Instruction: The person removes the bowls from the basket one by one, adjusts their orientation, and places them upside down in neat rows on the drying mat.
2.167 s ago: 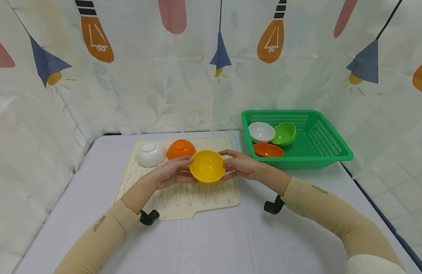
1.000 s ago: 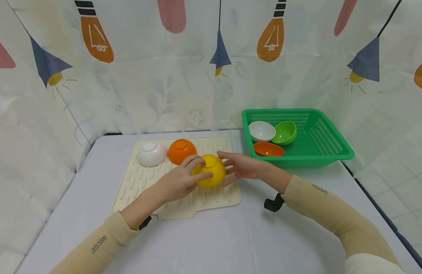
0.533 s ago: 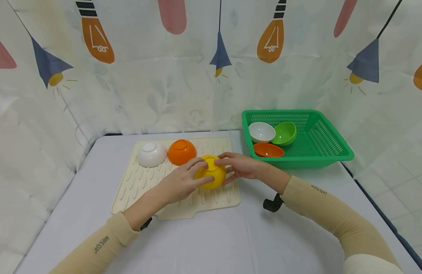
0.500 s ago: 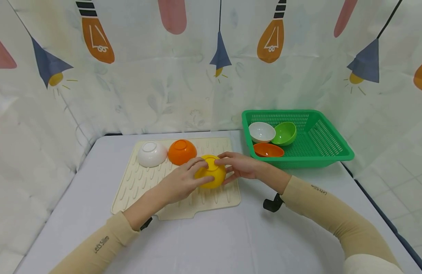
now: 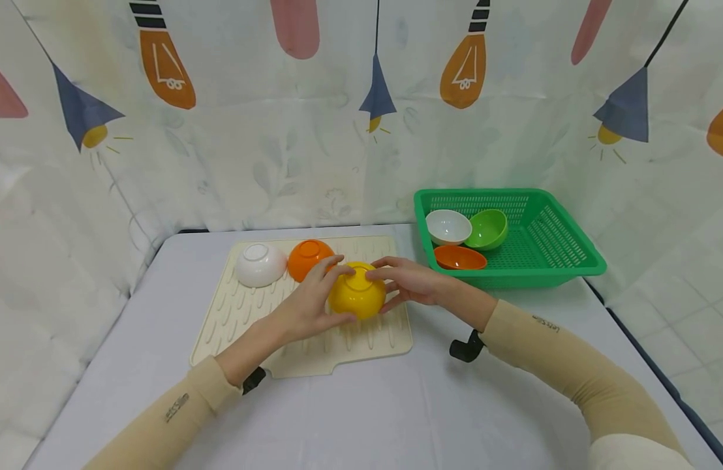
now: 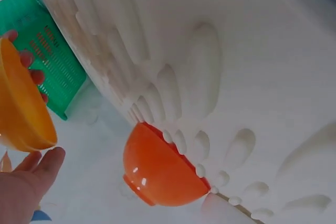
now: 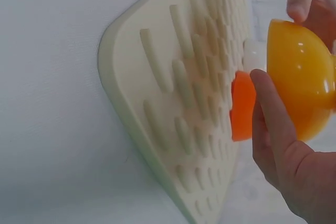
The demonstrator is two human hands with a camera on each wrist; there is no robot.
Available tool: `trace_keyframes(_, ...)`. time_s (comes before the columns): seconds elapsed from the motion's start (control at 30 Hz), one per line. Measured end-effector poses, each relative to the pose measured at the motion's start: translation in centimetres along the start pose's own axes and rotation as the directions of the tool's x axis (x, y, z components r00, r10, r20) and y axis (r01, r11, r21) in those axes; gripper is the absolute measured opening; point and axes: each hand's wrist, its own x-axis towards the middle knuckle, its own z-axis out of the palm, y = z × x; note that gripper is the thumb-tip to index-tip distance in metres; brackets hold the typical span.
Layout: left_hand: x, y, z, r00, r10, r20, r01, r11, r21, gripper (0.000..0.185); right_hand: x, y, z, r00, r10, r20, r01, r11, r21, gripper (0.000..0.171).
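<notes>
Two hands hold one yellow bowl [image 5: 358, 300] between them, mouth down, raised above the right part of the ribbed mat [image 5: 244, 326]. The left hand [image 5: 308, 310] comes in from the near left, its thumb low on the near side and its fingers spread over the upper left, clamped on the bowl. The right hand [image 5: 413, 281] reaches in from the right, fingers bent around that side, also gripping. Both forearms slant inward in tan sleeves [image 5: 549, 365].

The wrist views show a gap between the bowl's rim and the mat. Just behind the left hand sits an upturned orange bowl [image 5: 308, 256], with an upturned white bowl [image 5: 260, 266] beside it near the mat's far left corner. Ribbed surface runs from these to the notched front edge. Past the mat's right edge, a strip of white tablecloth [image 5: 361, 424] separates it from the green basket [image 5: 564, 245].
</notes>
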Motion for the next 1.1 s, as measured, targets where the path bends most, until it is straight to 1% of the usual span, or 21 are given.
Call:
trace_keyframes(0.1, 0.1, -0.1, 0.0, 1.000, -0.026, 0.012, 0.026, 1.000, -0.017, 0.075, 0.1, -0.2, 0.2, 1.000, -0.004, -0.009, 0.003, 1.000, -0.013, 0.063)
trace_keyframes(0.27, 0.3, -0.4, -0.1, 1.000, -0.026, 0.012, 0.026, 0.999, -0.034, 0.076, 0.2, -0.2, 0.1, 1.000, -0.012, -0.020, 0.011, 0.999, -0.053, 0.064)
trace_keyframes(0.33, 0.4, -0.6, -0.1, 1.000, -0.028, 0.008, 0.028, 0.999, -0.033, 0.076, 0.2, -0.2, 0.0, 0.999, -0.023, -0.029, 0.020, 0.995, -0.098, 0.066)
trace_keyframes(0.37, 0.5, -0.7, -0.1, 1.000, -0.030, 0.007, 0.030, 0.999, -0.032, 0.076, 0.2, -0.2, -0.1, 0.999, -0.038, -0.037, 0.033, 0.990, -0.137, 0.068)
trace_keyframes(0.4, 0.5, -0.8, -0.1, 0.999, -0.037, 0.007, 0.037, 0.999, -0.030, 0.076, 0.2, -0.2, -0.2, 0.997, -0.063, -0.049, 0.052, 0.979, -0.198, 0.071)
trace_keyframes(0.43, 0.6, -0.9, -0.1, 0.999, -0.043, 0.007, 0.044, 0.999, -0.027, 0.076, 0.1, -0.2, -0.2, 0.993, -0.101, -0.058, 0.081, 0.959, -0.273, 0.073)
trace_keyframes(0.47, 0.6, -1.1, -0.2, 0.999, -0.051, 0.008, 0.051, 0.998, -0.026, 0.076, 0.1, -0.1, -0.3, 0.987, -0.148, -0.060, 0.119, 0.931, -0.344, 0.075)
trace_keyframes(0.5, 0.7, -1.2, -0.2, 0.998, -0.059, 0.009, 0.060, 0.998, -0.024, 0.076, 0.2, 0.0, -0.4, 0.978, -0.201, -0.057, 0.159, 0.895, -0.418, 0.078)
trace_keyframes(0.53, 0.7, -1.4, -0.2, 0.998, -0.066, 0.010, 0.066, 0.998, -0.021, 0.076, 0.2, 0.1, -0.4, 0.964, -0.261, -0.046, 0.206, 0.848, -0.489, 0.080)
trace_keyframes(0.6, 0.9, -1.7, -0.2, 0.997, -0.075, 0.010, 0.075, 0.997, -0.016, 0.075, 0.1, 0.3, -0.3, 0.924, -0.381, -0.003, 0.304, 0.741, -0.599, 0.083)
trace_keyframes(0.63, 1.0, -1.8, -0.2, 0.997, -0.077, 0.009, 0.077, 0.997, -0.016, 0.075, 0.1, 0.3, -0.2, 0.902, -0.430, 0.030, 0.351, 0.693, -0.630, 0.084)
trace_keyframes(0.67, 1.0, -1.9, -0.2, 0.997, -0.080, 0.007, 0.080, 0.997, -0.013, 0.075, 0.1, 0.4, 0.0, 0.883, -0.466, 0.059, 0.388, 0.651, -0.652, 0.084)
trace_keyframes(0.7, 1.1, -2.0, -0.2, 0.997, -0.080, 0.004, 0.080, 0.997, -0.008, 0.074, 0.1, 0.4, 0.1, 0.865, -0.494, 0.084, 0.411, 0.605, -0.681, 0.083)
trace_keyframes(0.73, 1.2, -2.2, -0.2, 0.997, -0.078, 0.000, 0.078, 0.997, -0.006, 0.073, 0.2, 0.5, 0.2, 0.851, -0.516, 0.103, 0.429, 0.567, -0.703, 0.081)
trace_keyframes(0.8, 1.4, -2.4, -0.2, 0.997, -0.079, -0.004, 0.079, 0.997, 0.004, 0.073, 0.3, 0.5, 0.4, 0.829, -0.544, 0.128, 0.445, 0.503, -0.741, 0.076)
trace_keyframes(0.83, 1.5, -2.5, -0.2, 0.997, -0.079, -0.006, 0.079, 0.997, 0.011, 0.073, 0.4, 0.6, 0.5, 0.822, -0.553, 0.134, 0.445, 0.478, -0.757, 0.074)
trace_keyframes(0.9, 1.8, -2.7, -0.2, 0.997, -0.077, -0.005, 0.077, 0.997, 0.028, 0.072, 0.7, 0.6, 0.5, 0.814, -0.565, 0.137, 0.440, 0.446, -0.779, 0.070)
trace_keyframes(1.0, 2.5, -3.2, -0.2, 0.997, -0.073, 0.009, 0.072, 0.996, 0.050, 0.072, 1.1, 0.6, 0.3, 0.805, -0.580, 0.126, 0.430, 0.423, -0.797, 0.067)
trace_keyframes(1.1, 3.5, -3.7, -0.3, 0.997, -0.069, 0.028, 0.068, 0.996, 0.054, 0.069, 1.6, 0.5, 0.0, 0.797, -0.595, 0.101, 0.413, 0.417, -0.810, 0.066)
